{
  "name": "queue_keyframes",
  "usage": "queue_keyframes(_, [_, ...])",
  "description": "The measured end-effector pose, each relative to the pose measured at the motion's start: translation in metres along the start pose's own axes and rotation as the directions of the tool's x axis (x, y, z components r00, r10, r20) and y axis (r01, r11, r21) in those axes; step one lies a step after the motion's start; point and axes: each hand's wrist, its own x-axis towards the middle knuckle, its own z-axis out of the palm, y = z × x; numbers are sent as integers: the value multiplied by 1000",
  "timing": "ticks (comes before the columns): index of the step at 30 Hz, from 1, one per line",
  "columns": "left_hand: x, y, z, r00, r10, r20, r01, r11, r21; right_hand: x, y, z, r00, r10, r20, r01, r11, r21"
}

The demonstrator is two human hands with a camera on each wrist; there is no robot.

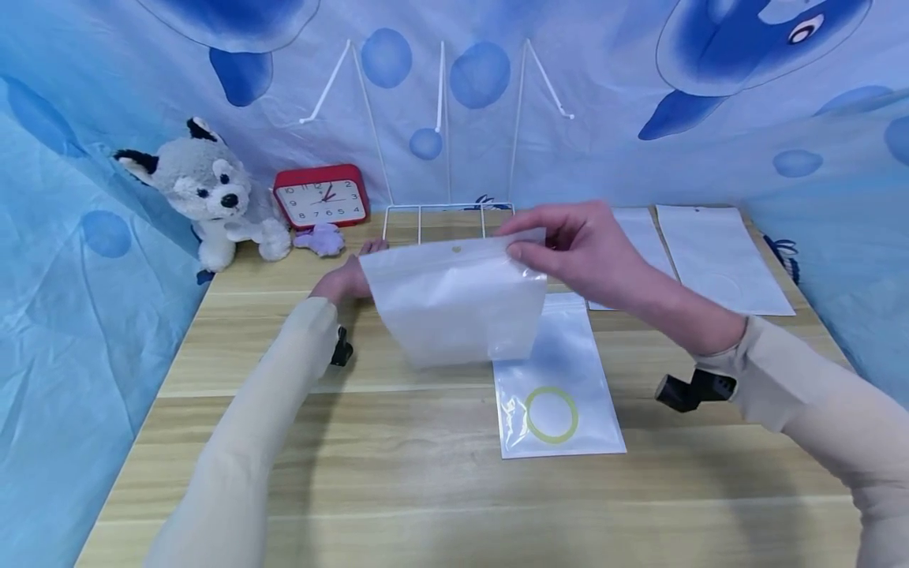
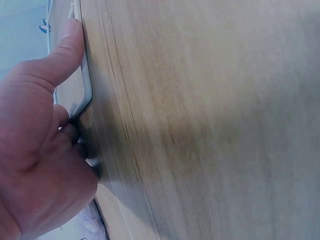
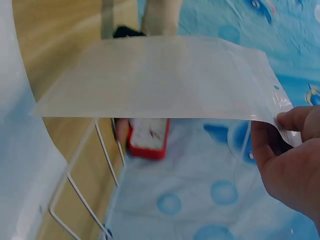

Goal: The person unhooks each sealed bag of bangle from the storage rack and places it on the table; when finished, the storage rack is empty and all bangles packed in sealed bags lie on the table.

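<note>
My right hand (image 1: 589,248) pinches a flat white zip bag (image 1: 461,300) by its upper right corner, between thumb and fingers. The bag hangs tilted above the table, its punched hole at the top edge. In the left wrist view my left hand (image 2: 35,125) holds the base of a white wire rack (image 2: 87,85), thumb along the wire and the other fingers curled, partly hidden. That rack (image 1: 449,207) stands at the back with three prongs pointing forward. Below the raised bag lies another white bag (image 1: 596,410) with a yellow-green ring, its upper left part covered.
Two more white bags (image 1: 724,260) lie at the back right. A red clock (image 1: 330,197), a plush husky (image 1: 213,189) and a small purple object (image 1: 323,239) sit at the back left. A blue printed curtain (image 1: 596,158) borders the table (image 1: 398,473).
</note>
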Motion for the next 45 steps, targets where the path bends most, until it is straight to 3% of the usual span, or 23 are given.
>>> queue_keyframes(8, [4,2,2,990,-137,16,138,982,-127,-22,-8,29,994,21,109,-38,988,153])
queue_keyframes(14, [6,3,1,990,-143,11,144,987,-78,-24,7,51,974,179,140,-208,951,231])
queue_keyframes(18, [5,3,1,989,-145,12,146,986,-79,-19,26,61,953,273,133,-296,932,210])
queue_keyframes(23, [7,-1,0,989,-146,21,148,985,-90,-9,45,64,969,236,70,-244,957,154])
queue_keyframes(30, [11,-5,-3,1000,-13,8,13,999,-32,0,74,70,989,150,10,-149,973,177])
queue_keyframes(36, [8,0,0,997,-71,-8,70,997,-16,0,93,77,991,134,0,-131,969,211])
queue_keyframes(45, [6,2,2,993,-117,-1,117,993,-12,-4,116,87,978,206,29,-207,951,230])
